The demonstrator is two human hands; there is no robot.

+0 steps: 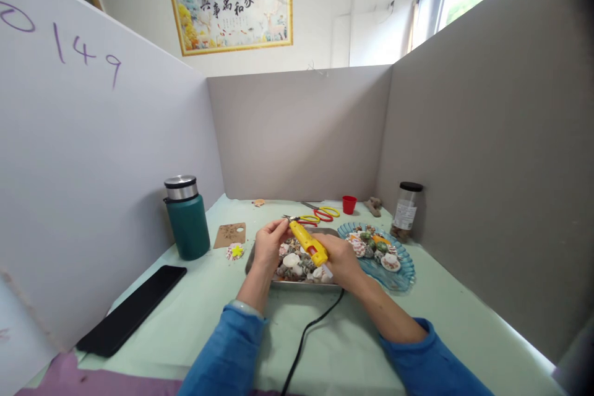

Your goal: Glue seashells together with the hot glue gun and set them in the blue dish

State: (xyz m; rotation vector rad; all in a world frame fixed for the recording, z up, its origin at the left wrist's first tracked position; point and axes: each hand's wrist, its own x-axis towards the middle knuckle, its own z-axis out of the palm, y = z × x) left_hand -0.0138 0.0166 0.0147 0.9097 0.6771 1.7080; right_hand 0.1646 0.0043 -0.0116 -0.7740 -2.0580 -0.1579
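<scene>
Yellow glue gun (309,242), held just above the near half of the metal tray (297,284), nose slanted up and to the left; likely light, stiff plastic, not slippery; best taken by the handle end and kept clear of the metal tip, probably hot. Right hand (342,263) wrapped round that handle, fingers clamped on it. Left hand (269,247) at the nose, fingertips drawn together in a pinch; impossible to tell whether on a small piece or on nothing. Black cord (306,334) trailing from the handle back over the table's near edge; apt to tug on the gun if swung wide.

Beneath the gun, small shells (292,260) heaped in the tray; probably brittle and light, better pinched by the edges than squeezed. Just right of the tray and touching it or nearly so, a blue glass plate (399,278) with more shells. Behind the tray, scissors (320,215); toward the far edge, a red cup (349,204); near the far right corner, a clear jar (406,210). Left of the tray, a shell with a yellow star (236,251) and a wooden tag (229,235); beyond them a green flask (186,219); along the left edge, a black phone (132,309).
</scene>
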